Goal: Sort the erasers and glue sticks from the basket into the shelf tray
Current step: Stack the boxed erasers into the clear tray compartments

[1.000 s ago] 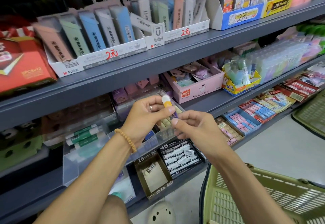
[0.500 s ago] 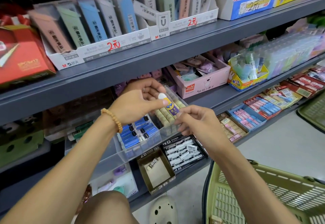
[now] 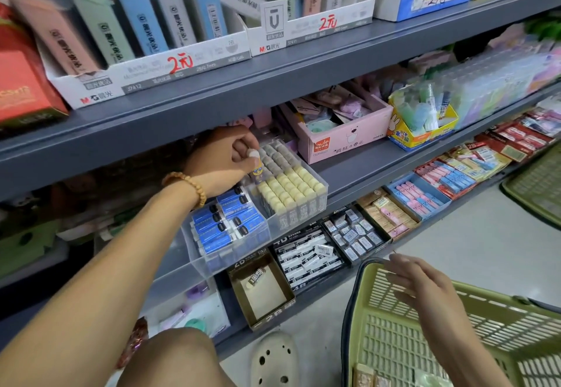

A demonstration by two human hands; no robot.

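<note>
Shelving (image 3: 273, 89) in grey metal spans the view in tiers. Its top tier carries white M&G display boxes (image 3: 145, 78) marked "2元" in red by hand, holding upright pastel packs. On the tier below stands a pink carton (image 3: 343, 140) printed "Qule". Beside it, pulled out past the shelf edge, is the clear shelf tray (image 3: 258, 204), split into compartments: the near one holds blue-sleeved erasers (image 3: 224, 225), the far one holds rows of glue sticks (image 3: 288, 186) standing upright, caps up. On the lowest tier, a brown box (image 3: 262, 292) labelled "2B" contains a single eraser, and a black box (image 3: 306, 259) labelled "4B" is packed with white erasers. Green basket (image 3: 409, 326) sits at lower right, with small packets lying at its bottom. The left hand (image 3: 224, 162), beaded bracelet at the wrist, reaches under the upper tier, fingers curled round a white-capped glue stick (image 3: 256, 163), which stands at the back left corner of the glue-stick compartment. The right hand (image 3: 422, 286) hovers over the basket rim, fingers loosely extended, holding nothing.
</note>
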